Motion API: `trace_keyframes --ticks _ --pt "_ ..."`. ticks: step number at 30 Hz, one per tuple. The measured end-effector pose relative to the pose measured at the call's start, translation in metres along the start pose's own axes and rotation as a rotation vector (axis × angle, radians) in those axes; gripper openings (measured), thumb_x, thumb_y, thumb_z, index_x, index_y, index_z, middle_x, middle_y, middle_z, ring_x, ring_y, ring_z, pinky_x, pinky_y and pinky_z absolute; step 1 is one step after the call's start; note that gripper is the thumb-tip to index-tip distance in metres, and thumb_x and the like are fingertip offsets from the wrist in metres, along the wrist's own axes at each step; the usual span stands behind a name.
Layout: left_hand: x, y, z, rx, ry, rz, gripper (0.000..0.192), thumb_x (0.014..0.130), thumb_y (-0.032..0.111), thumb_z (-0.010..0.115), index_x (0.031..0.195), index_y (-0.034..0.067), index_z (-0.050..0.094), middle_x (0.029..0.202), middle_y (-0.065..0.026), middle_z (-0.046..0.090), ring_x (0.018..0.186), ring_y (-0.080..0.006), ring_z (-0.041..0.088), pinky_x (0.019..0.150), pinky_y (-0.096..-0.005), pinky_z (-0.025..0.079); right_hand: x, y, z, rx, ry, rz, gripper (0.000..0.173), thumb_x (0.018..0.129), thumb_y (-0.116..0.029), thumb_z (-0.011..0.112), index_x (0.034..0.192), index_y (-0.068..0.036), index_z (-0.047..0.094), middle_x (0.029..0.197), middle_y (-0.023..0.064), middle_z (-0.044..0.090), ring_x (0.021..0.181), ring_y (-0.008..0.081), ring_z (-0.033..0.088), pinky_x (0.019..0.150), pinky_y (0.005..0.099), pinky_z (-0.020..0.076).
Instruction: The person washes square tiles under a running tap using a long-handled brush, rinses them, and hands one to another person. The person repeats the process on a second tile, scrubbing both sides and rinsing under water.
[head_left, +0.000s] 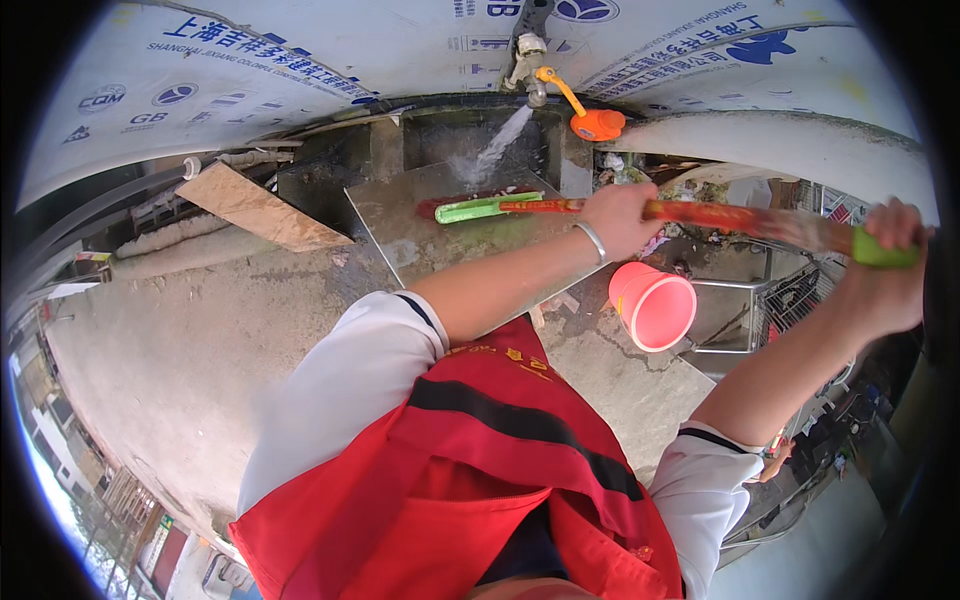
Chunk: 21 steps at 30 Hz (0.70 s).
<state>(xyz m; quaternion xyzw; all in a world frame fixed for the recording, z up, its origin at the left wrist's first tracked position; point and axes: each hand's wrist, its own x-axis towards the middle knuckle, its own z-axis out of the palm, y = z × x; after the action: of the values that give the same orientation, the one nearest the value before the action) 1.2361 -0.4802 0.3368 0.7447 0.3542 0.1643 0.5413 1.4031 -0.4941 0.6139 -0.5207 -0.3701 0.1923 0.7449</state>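
My left hand (621, 221), with a silver bangle at the wrist, is closed around the red, worn handle (720, 215) of a long-handled scrubbing brush. At the far right, my right hand (889, 270) grips the handle's end by its green cap (885, 249); motion blurs it slightly. The brush's green head (472, 210) rests on a wet grey slab (420, 255), with dark red bristles showing along its far side. Just beyond the head, water (501, 146) gushes from a metal tap (536, 94) and splashes near the slab's far edge.
A pink bucket (664, 309) stands below the handle, beside a metal frame (727, 315). An orange object (598, 124) hangs by the tap's yellow lever (559, 86). A tan board (262, 206) leans at left. Printed wall panels (247, 67) rise behind; wire racks (799, 296) stand right.
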Motion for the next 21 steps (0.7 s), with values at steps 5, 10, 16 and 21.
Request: trace_keyframes --ticks 5,10,16,21 --pt "-0.010 -0.058 -0.027 0.033 0.063 0.004 0.017 0.074 0.020 0.063 0.078 0.006 0.055 0.067 -0.0161 0.058 0.067 -0.0360 0.058 0.060 -0.0412 0.046 -0.055 0.046 0.018 -0.098 0.101 -0.032 0.025 0.089 -0.012 0.046 0.069 -0.006 0.033 0.061 0.0077 0.044 0.050 0.0138 0.042 0.045 0.0272 0.0378" --pt "0.016 -0.147 -0.014 -0.087 0.073 -0.097 0.012 0.075 0.015 0.059 0.069 0.005 0.055 0.066 -0.0189 0.056 0.065 -0.0379 0.055 0.059 -0.0401 0.045 -0.142 0.173 0.023 -0.208 -0.217 -0.202 0.020 0.089 -0.005 0.052 0.093 -0.005 0.033 0.065 0.0130 0.058 0.051 0.0168 0.058 0.045 0.0280 0.0465" --pt "0.006 -0.010 -0.025 0.040 -0.004 0.010 0.021 0.074 0.025 0.063 0.075 0.006 0.055 0.071 -0.0193 0.060 0.073 -0.0384 0.060 0.063 -0.0467 0.046 0.020 0.034 -0.087 0.112 -0.160 0.005 0.017 0.092 -0.010 0.039 0.075 -0.004 0.042 0.061 0.0061 0.043 0.055 0.0141 0.039 0.051 0.0304 0.0359" --pt "-0.020 -0.029 -0.063 0.151 0.123 0.079 0.020 0.073 0.023 0.064 0.070 0.007 0.054 0.062 -0.0179 0.056 0.064 -0.0390 0.058 0.056 -0.0460 0.045 -0.053 0.046 0.016 0.153 -0.019 -0.056 0.019 0.091 -0.015 0.041 0.074 -0.006 0.038 0.063 0.0074 0.047 0.053 0.0144 0.042 0.048 0.0285 0.0379"
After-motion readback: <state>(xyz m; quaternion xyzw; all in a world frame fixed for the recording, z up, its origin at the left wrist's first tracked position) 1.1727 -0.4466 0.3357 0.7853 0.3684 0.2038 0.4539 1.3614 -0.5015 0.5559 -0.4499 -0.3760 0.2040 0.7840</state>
